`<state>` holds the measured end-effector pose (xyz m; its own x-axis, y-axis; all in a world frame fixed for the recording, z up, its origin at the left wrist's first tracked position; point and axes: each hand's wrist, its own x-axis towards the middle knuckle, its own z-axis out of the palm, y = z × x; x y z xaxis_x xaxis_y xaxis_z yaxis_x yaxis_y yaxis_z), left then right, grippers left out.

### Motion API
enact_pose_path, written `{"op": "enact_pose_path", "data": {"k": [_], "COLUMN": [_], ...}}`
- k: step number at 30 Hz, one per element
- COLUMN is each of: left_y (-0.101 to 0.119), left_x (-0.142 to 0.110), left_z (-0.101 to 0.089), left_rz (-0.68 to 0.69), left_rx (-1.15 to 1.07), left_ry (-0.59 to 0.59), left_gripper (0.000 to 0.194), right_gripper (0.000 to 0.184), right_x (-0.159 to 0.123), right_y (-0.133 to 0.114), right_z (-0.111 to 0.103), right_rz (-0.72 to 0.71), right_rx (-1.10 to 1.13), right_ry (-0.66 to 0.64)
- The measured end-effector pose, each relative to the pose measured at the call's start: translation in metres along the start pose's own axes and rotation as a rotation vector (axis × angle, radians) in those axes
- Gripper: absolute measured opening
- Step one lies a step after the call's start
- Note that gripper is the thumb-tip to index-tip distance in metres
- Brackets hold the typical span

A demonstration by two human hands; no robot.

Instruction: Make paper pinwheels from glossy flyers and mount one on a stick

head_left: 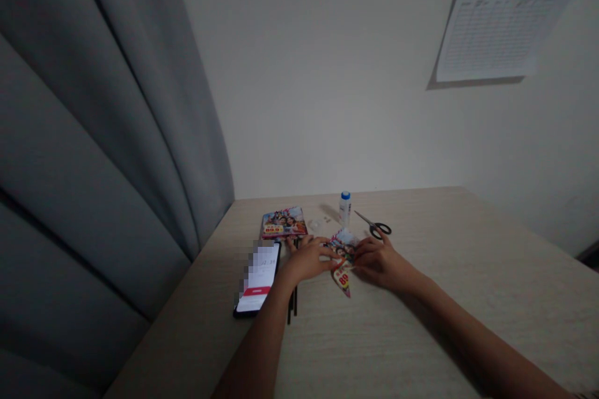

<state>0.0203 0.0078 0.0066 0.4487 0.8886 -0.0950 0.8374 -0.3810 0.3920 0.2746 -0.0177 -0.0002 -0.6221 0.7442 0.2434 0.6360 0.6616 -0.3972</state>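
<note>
Left hand (306, 260) extended inward — right hand (381, 264) curled, both close together.

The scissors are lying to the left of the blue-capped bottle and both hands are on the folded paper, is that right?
No: the scissors lie to the right of the blue-capped bottle, not the left, as the head view shows. The left hand and right hand are on the folded paper, as you said.

A black phone (257, 277) lies on the wood table (468, 318), next to two thin black sticks (292, 307). Up top sit a bright picture book (284, 222), a small white bottle (345, 209) with a blue cap, and scissors (373, 224). A gray curtain (103, 137) hangs by the table, and a paper with lines (496, 28) is stuck on the wall (327, 75)
</note>
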Motion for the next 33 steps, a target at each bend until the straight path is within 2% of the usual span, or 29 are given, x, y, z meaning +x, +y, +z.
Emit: {"op": "enact_pose_path", "data": {"k": [6, 10, 16, 22, 29, 33], "left_y": [0.005, 0.010, 0.015, 0.017, 0.021, 0.022], "left_x": [0.001, 0.003, 0.006, 0.008, 0.006, 0.004], "left_z": [0.002, 0.009, 0.020, 0.024, 0.019, 0.016], "left_rz": [0.008, 0.000, 0.009, -0.007, -0.033, -0.021], "left_rx": [-0.033, -0.037, -0.047, -0.041, -0.016, 0.000], "left_ry": [0.069, 0.163, 0.268, 0.255, 0.206, 0.173], "left_gripper": [0.021, 0.018, 0.010, 0.014, 0.029, 0.025], "right_gripper": [0.030, 0.031, 0.030, 0.019, 0.019, 0.015], "right_x": [0.003, 0.005, 0.007, 0.009, 0.010, 0.010], "right_y": [0.006, 0.010, 0.010, 0.009, 0.001, -0.001], "right_z": [0.010, 0.020, 0.024, 0.030, 0.032, 0.033], "right_rz": [0.124, 0.218, 0.316, 0.436, 0.455, 0.465], "right_rx": [0.081, 0.113, 0.116, 0.037, -0.040, -0.052], "right_ry": [0.036, 0.057, 0.095, 0.156, 0.176, 0.183]}}
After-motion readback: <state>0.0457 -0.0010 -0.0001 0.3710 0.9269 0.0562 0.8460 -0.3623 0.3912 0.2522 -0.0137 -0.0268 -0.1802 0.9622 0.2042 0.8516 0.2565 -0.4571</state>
